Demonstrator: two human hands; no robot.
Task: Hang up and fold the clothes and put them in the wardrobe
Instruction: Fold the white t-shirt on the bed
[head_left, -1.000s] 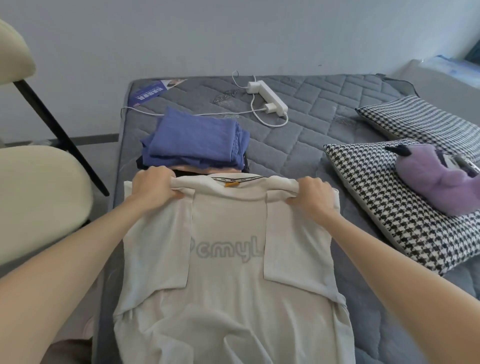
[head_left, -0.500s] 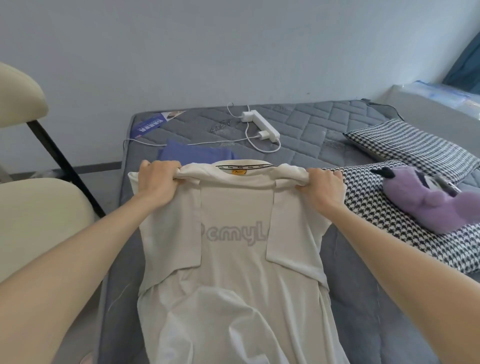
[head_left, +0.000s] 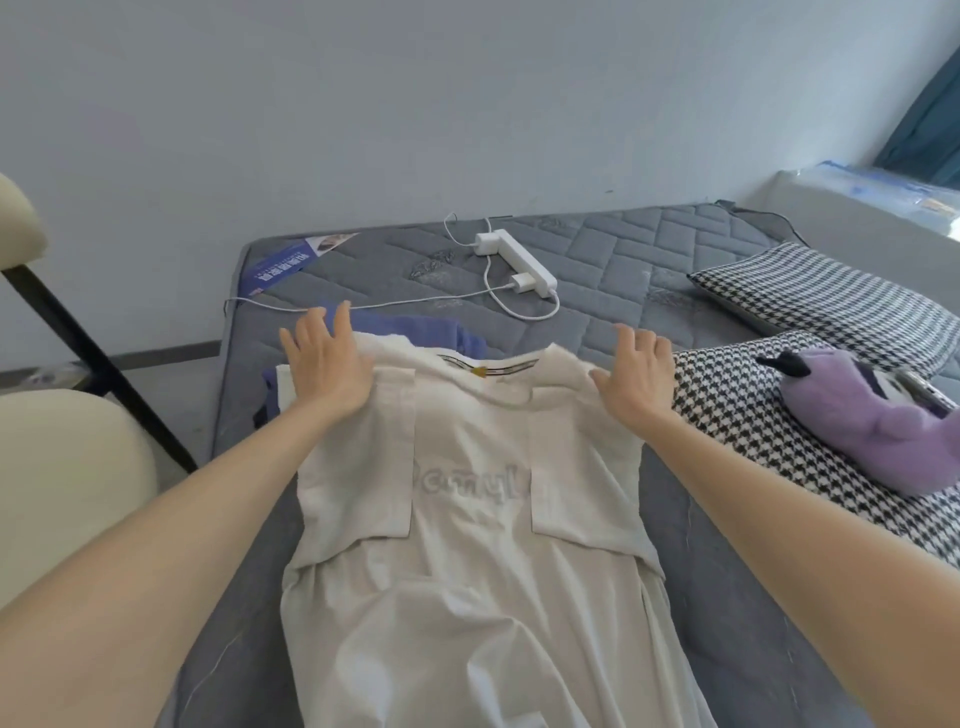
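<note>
White T-shirt lies on bed, sleeves folded inward, grey lettering showing, collar end over folded blue clothes. Left hand and right hand press its shoulders, fingers straight.

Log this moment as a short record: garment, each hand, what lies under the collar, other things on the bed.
garment: white T-shirt, sleeves folded inward, spread on grey mattress
left hand: flat on one shirt shoulder, fingers straight
right hand: flat on the other shoulder, fingers straight
under collar: folded blue clothes
nearby: white power strip, houndstooth pillow, purple plush toy
</note>
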